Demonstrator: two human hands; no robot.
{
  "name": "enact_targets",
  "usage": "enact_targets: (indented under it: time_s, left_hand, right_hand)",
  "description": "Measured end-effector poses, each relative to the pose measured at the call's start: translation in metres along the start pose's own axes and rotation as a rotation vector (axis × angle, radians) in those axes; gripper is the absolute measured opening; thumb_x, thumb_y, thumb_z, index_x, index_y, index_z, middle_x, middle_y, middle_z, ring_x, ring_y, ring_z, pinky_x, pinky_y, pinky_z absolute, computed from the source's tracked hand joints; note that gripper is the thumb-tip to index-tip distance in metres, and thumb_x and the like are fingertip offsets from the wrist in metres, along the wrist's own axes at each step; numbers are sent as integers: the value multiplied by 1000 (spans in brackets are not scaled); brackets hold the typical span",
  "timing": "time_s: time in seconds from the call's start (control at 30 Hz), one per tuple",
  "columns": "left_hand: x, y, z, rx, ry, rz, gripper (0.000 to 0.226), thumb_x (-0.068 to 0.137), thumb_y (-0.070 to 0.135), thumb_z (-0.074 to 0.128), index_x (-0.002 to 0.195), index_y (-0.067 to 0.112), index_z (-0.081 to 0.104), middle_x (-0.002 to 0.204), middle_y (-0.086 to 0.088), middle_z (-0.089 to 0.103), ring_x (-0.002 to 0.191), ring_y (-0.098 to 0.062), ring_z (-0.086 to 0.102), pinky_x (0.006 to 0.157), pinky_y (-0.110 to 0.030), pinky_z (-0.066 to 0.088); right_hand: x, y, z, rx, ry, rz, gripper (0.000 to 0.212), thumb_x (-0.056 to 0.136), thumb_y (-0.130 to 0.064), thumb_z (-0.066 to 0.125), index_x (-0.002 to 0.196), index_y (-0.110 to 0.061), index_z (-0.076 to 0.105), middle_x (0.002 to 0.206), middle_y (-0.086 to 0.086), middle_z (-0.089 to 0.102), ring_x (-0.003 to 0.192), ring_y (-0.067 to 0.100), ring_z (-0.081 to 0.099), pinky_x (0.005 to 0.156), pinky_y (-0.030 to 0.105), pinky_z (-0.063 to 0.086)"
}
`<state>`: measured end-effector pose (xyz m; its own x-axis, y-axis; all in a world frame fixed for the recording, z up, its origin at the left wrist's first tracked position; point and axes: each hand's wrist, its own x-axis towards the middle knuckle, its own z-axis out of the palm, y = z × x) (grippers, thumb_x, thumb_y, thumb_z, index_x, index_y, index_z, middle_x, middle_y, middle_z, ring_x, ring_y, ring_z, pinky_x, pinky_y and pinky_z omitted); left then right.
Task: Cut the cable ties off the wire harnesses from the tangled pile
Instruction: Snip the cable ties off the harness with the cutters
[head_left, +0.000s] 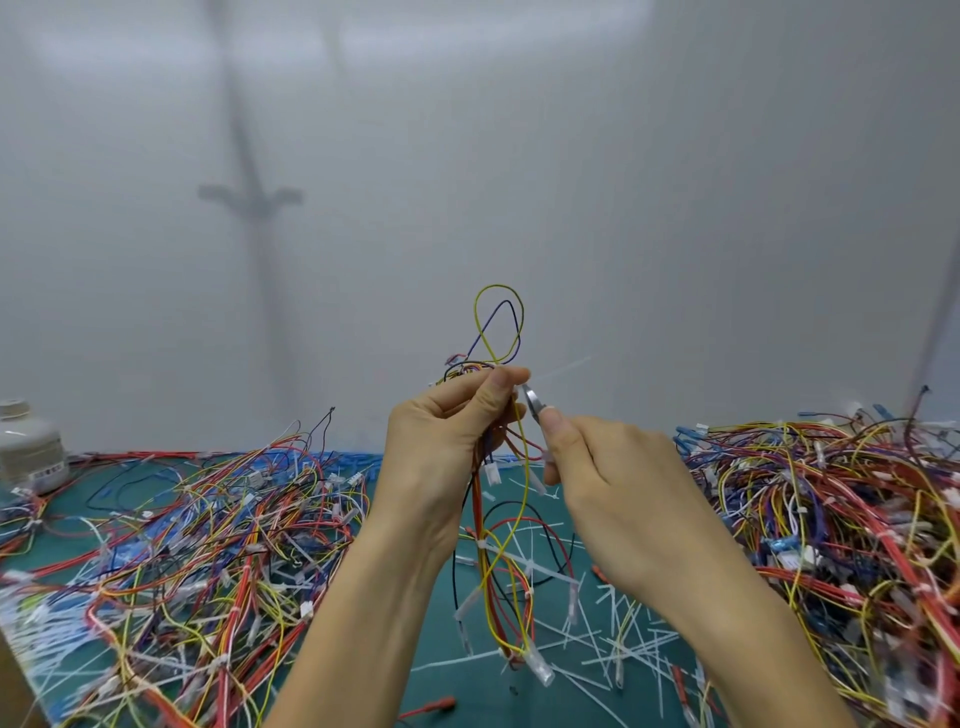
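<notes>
At the far left, a squat, pale plastic jar (28, 447) stands on the table (441, 675), which has a green mat on top. Next to it sprawls a loose left heap (208, 530) of thin wires in red, yellow, blue and black, studded with small white connectors. In the middle, raised above the mat, the left hand (441, 447) holds a wire harness (483, 561), its grip pinched on the bundle where the wires bunch. A yellow and a purple loop stand up above the fingers, and red and yellow strands hang down to the mat. A clear cable tie (561, 366) juts out to the right. Shiny metal cutters (532, 399) meet its base, held in the curled grip of the right hand (613, 493). Stiff white tie offcuts (613, 639) litter the near mat. On the right lies a denser right heap (831, 519).
</notes>
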<state>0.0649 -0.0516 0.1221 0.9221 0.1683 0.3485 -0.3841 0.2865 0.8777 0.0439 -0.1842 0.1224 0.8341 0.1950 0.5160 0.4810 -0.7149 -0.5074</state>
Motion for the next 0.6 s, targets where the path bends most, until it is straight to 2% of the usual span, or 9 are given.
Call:
enact_targets:
  time_s: [0.3, 0.6]
  left_hand:
    - [-1, -1, 0, -7, -13, -46, 16, 71, 31, 70, 76, 20, 80, 67, 4, 68, 57, -3, 60, 54, -13, 46]
    - [0, -1, -2, -37, -21, -54, 18, 65, 31, 72, 76, 19, 81, 69, 4, 70, 58, -4, 61, 54, -13, 47]
  right_hand:
    - [0, 1, 0, 3, -9, 4, 57, 98, -51, 20, 78, -17, 61, 76, 3, 64, 76, 23, 57, 73, 39, 43]
    - [1, 0, 2, 40, 16, 18, 60, 96, -52, 23, 82, -12, 65, 86, 7, 70, 86, 29, 60, 79, 41, 46]
